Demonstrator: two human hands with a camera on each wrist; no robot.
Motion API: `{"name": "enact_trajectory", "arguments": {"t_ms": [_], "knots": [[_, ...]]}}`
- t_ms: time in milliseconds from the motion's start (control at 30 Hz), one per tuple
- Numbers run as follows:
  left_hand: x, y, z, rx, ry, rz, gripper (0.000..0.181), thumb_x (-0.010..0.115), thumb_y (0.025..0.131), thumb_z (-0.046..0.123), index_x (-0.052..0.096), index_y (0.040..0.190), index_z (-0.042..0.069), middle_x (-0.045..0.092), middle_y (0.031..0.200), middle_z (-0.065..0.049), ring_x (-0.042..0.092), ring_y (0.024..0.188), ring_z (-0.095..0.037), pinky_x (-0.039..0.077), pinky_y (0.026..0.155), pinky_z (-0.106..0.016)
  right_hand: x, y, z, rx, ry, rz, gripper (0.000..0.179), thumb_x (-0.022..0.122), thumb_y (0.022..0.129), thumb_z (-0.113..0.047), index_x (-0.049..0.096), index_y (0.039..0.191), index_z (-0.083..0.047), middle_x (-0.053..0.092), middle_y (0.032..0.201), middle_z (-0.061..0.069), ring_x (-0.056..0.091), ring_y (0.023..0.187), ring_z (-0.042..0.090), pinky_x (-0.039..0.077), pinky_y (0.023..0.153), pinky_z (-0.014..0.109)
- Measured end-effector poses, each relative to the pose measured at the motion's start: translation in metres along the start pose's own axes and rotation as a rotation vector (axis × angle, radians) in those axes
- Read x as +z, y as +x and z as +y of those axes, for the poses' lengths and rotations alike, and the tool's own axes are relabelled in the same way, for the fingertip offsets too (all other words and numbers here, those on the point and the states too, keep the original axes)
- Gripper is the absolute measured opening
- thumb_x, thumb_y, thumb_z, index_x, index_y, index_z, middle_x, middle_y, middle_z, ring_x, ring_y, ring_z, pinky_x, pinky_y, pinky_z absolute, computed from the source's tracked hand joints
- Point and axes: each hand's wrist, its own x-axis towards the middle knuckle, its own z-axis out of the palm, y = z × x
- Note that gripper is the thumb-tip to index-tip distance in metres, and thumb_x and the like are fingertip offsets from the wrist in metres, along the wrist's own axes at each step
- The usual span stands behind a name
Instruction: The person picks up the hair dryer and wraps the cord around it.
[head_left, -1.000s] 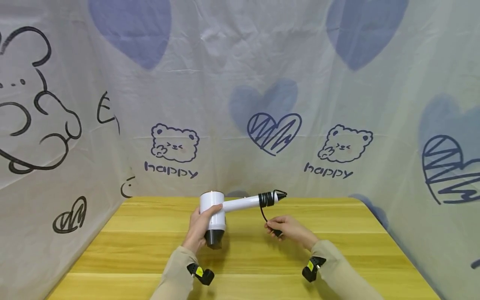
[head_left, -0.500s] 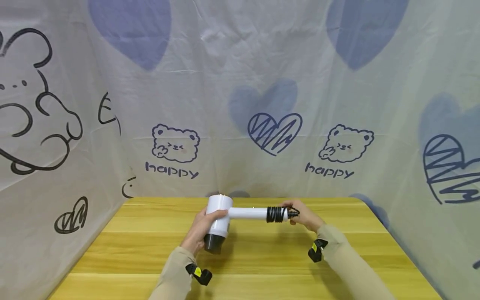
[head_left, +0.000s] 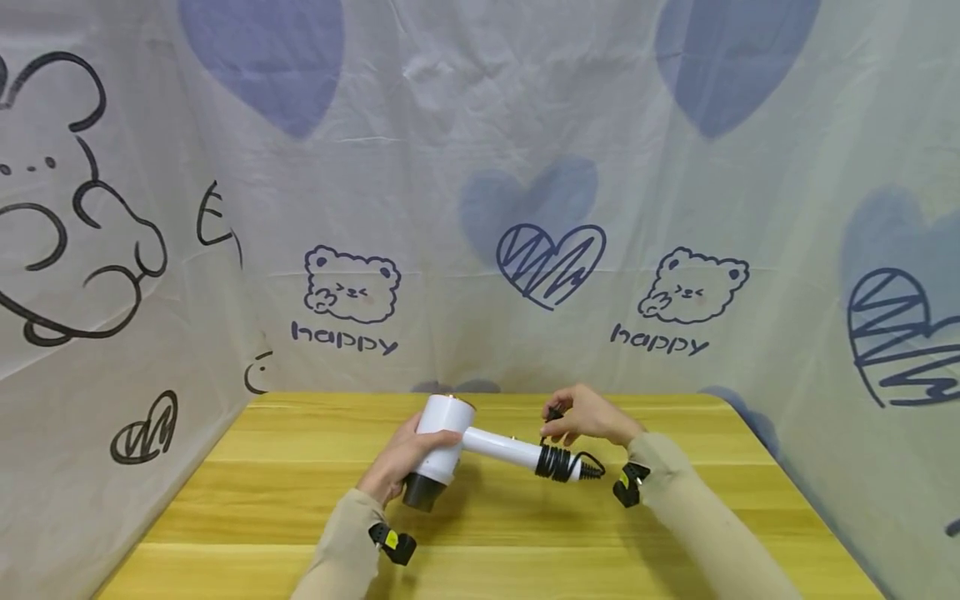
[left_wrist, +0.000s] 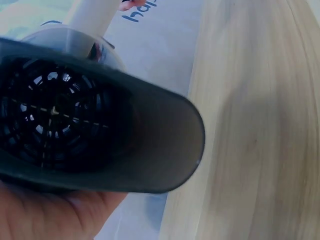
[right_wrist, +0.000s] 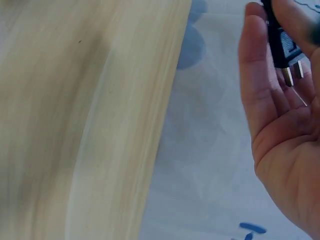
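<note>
A white hair dryer (head_left: 504,448) is held up over the table, its handle slanting down to the right. My left hand (head_left: 405,457) grips its barrel, the thumb across the front. The dark nozzle (left_wrist: 165,135) points down toward me, and the left wrist view looks into its grille. Several turns of black cord (head_left: 553,463) wrap the handle's end, with a loop at the tip. Just behind the handle, my right hand (head_left: 588,414) pinches the black plug (right_wrist: 282,42) between thumb and fingers. Two metal prongs show in the right wrist view.
The wooden table (head_left: 300,492) lies beneath both hands. A pale cloth wall (head_left: 450,333) with hearts and bears rises at its far edge and along both sides. A small camera is strapped to each wrist.
My right hand has carried the plug and cord from in front of the handle, round its end, to behind it. The handle has tilted down to the right.
</note>
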Motion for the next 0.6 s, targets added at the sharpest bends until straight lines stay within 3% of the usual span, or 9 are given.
{"name": "enact_trajectory", "arguments": {"t_ms": [167,367,500,600], "knots": [[0.001,0.000,0.001,0.018,0.081,0.006,0.071,0.078,0.080,0.034,0.046,0.138,0.010,0.061,0.111,-0.018,0.064,0.084,-0.028,0.059,0.067,-0.040,0.004,0.000,-0.009,0.002,-0.049,-0.008,0.025,0.080,0.082,-0.017,0.067,0.099,-0.005,0.068,0.087,0.010,0.070,0.074,0.026,0.060,0.068,0.048],[0.008,0.001,0.004,0.066,0.204,0.090,0.067,0.080,0.077,0.035,0.051,0.132,0.010,0.063,0.109,-0.013,0.062,0.086,-0.024,0.054,0.069,-0.035,0.015,-0.004,-0.014,0.014,-0.023,0.068,0.032,0.079,0.082,-0.016,0.065,0.108,-0.004,0.064,0.094,0.011,0.069,0.082,0.030,0.061,0.069,0.042],[0.009,0.003,0.003,0.049,0.165,0.127,0.069,0.081,0.076,0.035,0.051,0.131,0.007,0.062,0.109,-0.016,0.063,0.084,-0.025,0.056,0.068,-0.036,0.023,-0.008,-0.016,0.019,0.045,0.119,0.030,0.078,0.083,-0.012,0.066,0.108,-0.001,0.065,0.100,0.013,0.070,0.086,0.030,0.061,0.076,0.040],[0.008,0.004,-0.002,0.022,0.090,0.151,0.069,0.081,0.076,0.034,0.050,0.131,0.005,0.061,0.109,-0.019,0.064,0.083,-0.027,0.058,0.066,-0.038,0.029,-0.008,-0.016,-0.016,0.007,0.153,0.025,0.078,0.082,-0.012,0.068,0.104,-0.004,0.066,0.099,0.011,0.069,0.085,0.023,0.060,0.078,0.038]]}}
